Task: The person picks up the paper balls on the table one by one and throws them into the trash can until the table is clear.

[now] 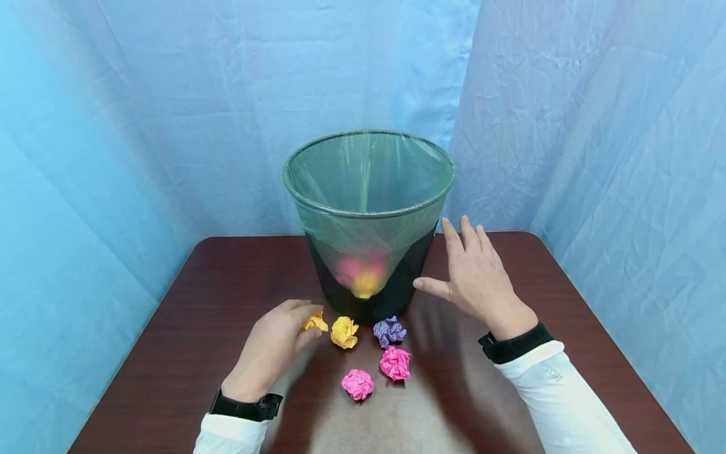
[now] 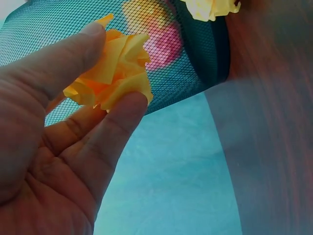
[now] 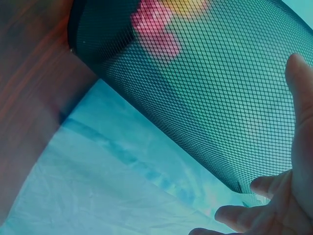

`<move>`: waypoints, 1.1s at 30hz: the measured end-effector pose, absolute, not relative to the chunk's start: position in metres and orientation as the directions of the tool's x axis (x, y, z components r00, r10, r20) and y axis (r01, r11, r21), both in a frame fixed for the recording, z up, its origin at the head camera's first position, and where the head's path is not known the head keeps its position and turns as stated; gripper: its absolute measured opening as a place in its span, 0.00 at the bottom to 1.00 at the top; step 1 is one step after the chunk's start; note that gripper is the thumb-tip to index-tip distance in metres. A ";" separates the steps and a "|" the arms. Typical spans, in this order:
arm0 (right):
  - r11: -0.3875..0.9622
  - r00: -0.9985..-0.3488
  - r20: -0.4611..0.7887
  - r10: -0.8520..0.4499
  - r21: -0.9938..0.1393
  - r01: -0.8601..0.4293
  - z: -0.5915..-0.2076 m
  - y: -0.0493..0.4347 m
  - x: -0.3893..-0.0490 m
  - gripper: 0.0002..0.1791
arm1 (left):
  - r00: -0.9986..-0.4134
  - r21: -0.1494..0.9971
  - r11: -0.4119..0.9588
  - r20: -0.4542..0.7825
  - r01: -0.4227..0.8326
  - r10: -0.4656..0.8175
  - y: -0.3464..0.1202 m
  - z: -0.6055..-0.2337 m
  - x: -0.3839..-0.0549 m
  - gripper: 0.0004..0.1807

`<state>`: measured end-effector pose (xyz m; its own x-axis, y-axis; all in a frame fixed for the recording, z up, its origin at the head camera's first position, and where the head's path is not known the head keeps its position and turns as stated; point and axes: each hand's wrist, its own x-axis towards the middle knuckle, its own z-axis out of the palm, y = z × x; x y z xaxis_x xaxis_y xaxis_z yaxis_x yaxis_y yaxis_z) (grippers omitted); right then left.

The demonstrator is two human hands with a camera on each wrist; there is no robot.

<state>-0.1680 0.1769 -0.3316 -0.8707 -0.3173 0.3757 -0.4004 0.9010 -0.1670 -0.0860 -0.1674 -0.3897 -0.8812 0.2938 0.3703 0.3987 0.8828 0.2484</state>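
My left hand (image 1: 276,349) pinches a crumpled yellow paper ball (image 2: 117,68) between thumb and fingertips, in front of the bin's left side. Beside my right hand (image 1: 479,277), whose fingers are spread and hold nothing, stands a black mesh waste bin (image 1: 368,309) with a green plastic liner (image 1: 368,230). Pink and yellow paper balls (image 1: 363,274) show through the mesh, low in the liner. Another yellow paper ball (image 1: 344,332) lies right of my left fingertips. Close to it on the table are a purple ball (image 1: 389,331) and two pink ones, a nearer (image 1: 358,384) and a farther (image 1: 395,364).
The bin stands toward the back of a dark reddish-brown wooden table (image 1: 238,271) with rounded far corners. Pale blue cloth (image 1: 238,113) hangs behind the table and along both sides. A black wrist strap (image 1: 246,407) sits above each white sleeve cuff.
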 end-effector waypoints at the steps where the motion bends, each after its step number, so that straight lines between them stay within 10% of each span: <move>1: 0.901 -0.871 0.375 -0.318 -0.167 -0.400 -0.330 0.177 -0.168 0.65 | -0.881 0.251 0.882 0.372 0.398 0.292 -0.168 -0.388 -0.086 0.24; 33: 0.899 -0.849 0.430 -0.307 -0.161 -0.407 -0.286 0.177 -0.174 0.68 | -0.725 0.255 0.843 0.656 0.474 0.209 -0.179 -0.342 -0.098 0.26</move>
<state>-0.1738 0.1770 -0.2859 -0.8487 -0.3075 0.4303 -0.4072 0.8991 -0.1605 -0.0977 -0.1788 -0.3422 -0.7250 0.2089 0.6563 0.4737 0.8429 0.2551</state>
